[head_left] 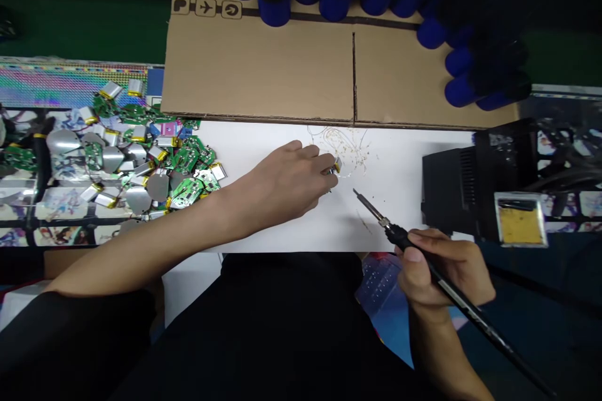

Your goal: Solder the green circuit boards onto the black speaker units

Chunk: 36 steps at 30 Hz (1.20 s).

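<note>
My left hand (pixel 291 178) rests on the white work surface (pixel 282 144) with its fingers pinched on a small silver battery part (pixel 335 166) beside a tangle of thin solder wire (pixel 345 147). My right hand (pixel 442 269) grips a black soldering iron (pixel 399 235) like a pen. Its metal tip (pixel 364 202) points up-left and hovers a short way right of the pinched part, apart from it.
A heap of green circuit boards and silver batteries (pixel 141 163) lies at the left. A cardboard box (pixel 291 69) stands behind, with blue cylinders (pixel 461 56) on it. A black soldering station (pixel 475 185) with a yellow sponge (pixel 520 225) sits at the right.
</note>
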Each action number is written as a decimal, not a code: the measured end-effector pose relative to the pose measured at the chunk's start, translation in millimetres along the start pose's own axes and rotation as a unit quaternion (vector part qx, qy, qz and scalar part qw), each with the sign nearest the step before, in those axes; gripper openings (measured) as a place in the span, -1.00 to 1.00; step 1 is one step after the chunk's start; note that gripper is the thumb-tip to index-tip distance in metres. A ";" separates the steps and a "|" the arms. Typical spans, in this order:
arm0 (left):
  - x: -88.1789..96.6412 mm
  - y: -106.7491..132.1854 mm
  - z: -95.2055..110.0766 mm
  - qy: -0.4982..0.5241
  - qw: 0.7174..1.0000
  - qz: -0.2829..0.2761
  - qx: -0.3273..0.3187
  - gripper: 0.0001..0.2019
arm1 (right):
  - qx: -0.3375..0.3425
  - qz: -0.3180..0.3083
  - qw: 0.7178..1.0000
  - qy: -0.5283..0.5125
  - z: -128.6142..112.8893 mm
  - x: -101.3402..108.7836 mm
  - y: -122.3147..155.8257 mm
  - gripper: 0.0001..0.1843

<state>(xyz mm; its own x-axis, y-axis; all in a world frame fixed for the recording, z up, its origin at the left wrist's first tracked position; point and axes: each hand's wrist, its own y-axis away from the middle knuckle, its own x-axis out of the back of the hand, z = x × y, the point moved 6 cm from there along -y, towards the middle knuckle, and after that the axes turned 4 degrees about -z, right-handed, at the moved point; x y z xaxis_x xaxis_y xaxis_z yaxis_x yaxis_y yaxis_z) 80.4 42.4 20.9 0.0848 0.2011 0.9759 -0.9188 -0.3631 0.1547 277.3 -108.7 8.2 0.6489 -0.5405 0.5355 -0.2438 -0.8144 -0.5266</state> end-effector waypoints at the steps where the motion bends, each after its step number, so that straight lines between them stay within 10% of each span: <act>1: -0.1 -0.2 0.1 0.000 1.000 -0.003 0.000 -0.91 | -0.019 0.006 1.000 -0.008 5.6 0.0 1.5 -0.85; 13: -13.5 21.0 -10.5 0.103 0.990 0.091 0.039 -0.90 | -0.174 0.017 0.977 -0.118 52.0 -38.0 13.1 -0.82; 24: -54.4 46.3 -21.9 0.376 0.894 0.180 0.166 -0.88 | -0.202 -0.012 0.972 -0.122 61.6 -43.5 19.3 -0.81; 31: 0.7 109.7 -75.5 0.357 0.873 0.245 0.226 -0.86 | -0.202 -0.017 0.969 -0.140 63.2 -45.0 21.6 -0.82; 36: 26.3 165.3 -162.8 0.303 0.793 0.397 0.348 -0.59 | -0.230 -0.016 0.964 -0.133 66.2 -45.5 23.5 -0.79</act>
<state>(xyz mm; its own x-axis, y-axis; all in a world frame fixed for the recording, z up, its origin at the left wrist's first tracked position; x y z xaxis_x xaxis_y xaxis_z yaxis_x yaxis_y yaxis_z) -132.0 135.7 47.1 -0.8095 -0.0186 0.5868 -0.1363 -0.9662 -0.2188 289.7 -89.3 -72.3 0.8082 -0.4899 0.3268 -0.4744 -0.8704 -0.1317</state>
